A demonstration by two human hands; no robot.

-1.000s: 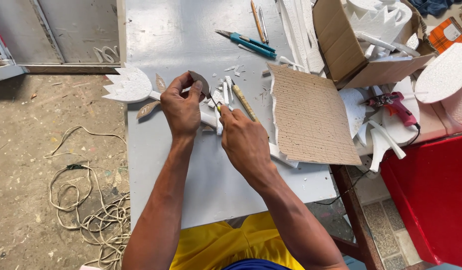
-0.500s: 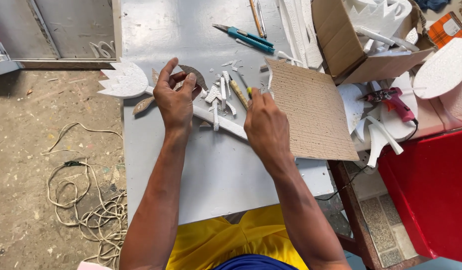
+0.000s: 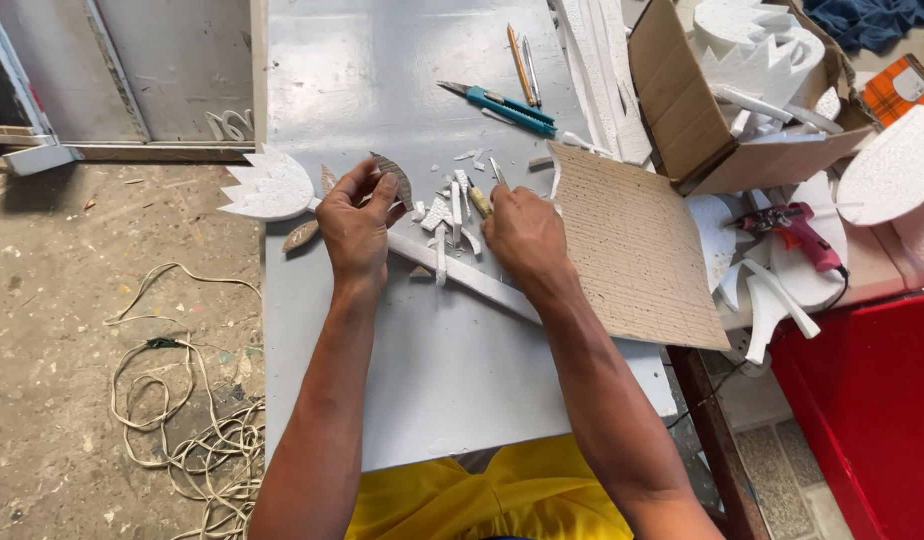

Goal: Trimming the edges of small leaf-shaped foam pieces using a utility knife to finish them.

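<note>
Our left hand (image 3: 357, 225) pinches a grey-brown leaf-shaped cutout (image 3: 393, 178) between thumb and fingertips. Our right hand (image 3: 522, 235) closes around a small knife with a yellowish handle (image 3: 485, 195), its blade pointing far. Both rest on a long white foam strip (image 3: 472, 278) lying across the grey surface (image 3: 452, 400), with white foam scraps (image 3: 452, 205) between them. A white foam tulip shape (image 3: 272, 188) lies left, a brown cardboard sheet (image 3: 637, 245) right.

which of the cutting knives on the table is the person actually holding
The small one with the yellowish handle, gripped in the right hand among the foam scraps. The teal utility knife lies untouched farther up the grey table.
</note>
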